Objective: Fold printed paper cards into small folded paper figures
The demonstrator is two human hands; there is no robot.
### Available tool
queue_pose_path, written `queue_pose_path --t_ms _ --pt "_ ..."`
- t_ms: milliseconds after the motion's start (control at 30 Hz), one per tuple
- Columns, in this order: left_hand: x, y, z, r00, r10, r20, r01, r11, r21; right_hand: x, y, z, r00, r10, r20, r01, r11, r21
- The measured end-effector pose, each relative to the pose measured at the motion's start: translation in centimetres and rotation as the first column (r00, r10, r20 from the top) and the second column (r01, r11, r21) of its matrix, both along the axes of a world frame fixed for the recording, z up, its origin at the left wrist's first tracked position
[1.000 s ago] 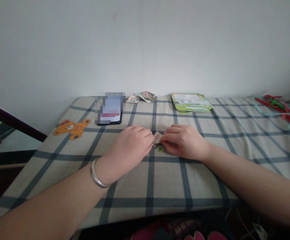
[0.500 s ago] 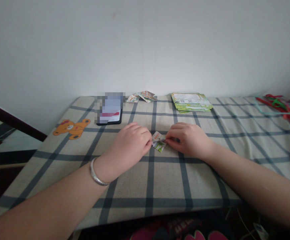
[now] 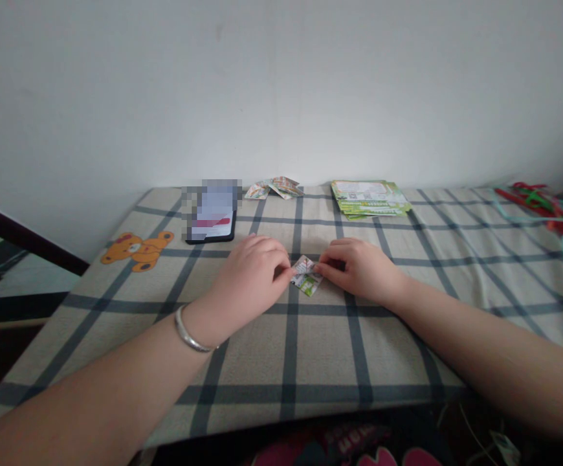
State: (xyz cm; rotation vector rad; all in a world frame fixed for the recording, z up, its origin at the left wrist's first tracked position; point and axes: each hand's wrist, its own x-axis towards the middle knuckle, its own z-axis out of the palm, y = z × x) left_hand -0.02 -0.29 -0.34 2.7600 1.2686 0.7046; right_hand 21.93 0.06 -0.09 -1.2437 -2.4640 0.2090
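A small folded piece of printed paper [image 3: 307, 282], white and green, rests on the checked tablecloth between my hands. My left hand [image 3: 257, 272], with a silver bangle on its wrist, pinches the paper's left corner between thumb and finger. From the other side my right hand [image 3: 359, 268] grips its right corner in the same way. Two corners of the paper are partly covered by my fingertips. Behind, near the wall, lie several folded paper pieces [image 3: 286, 186] in similar print.
A phone [image 3: 212, 220] with a lit screen lies at the back left, beside an orange bear cutout [image 3: 136, 250]. A stack of green printed sheets [image 3: 371, 198] stands back right. Red, green and teal ribbons [image 3: 548, 210] lie at the far right. The wall [image 3: 281, 90] closes off the back.
My left thumb and finger have shifted on the paper's left corner, opening a gap in the hand. My right fingers have moved slightly left over the paper. The view has shifted a little.
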Motion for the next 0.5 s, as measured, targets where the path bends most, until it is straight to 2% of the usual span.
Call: queue_pose_path --t_ms 233,500 --pt "0.0 0.6 -0.7 0.992 0.012 0.123 -0.008 0.999 -0.036 -0.4 0.1 -0.1 0.999 -0.054 0.002 0.054 0.998 -0.039" --pt "0.2 1.0 -1.1 0.989 0.015 0.146 -0.006 0.998 -0.065 -0.8 0.4 -0.3 0.994 -0.102 0.045 0.103 0.994 -0.042"
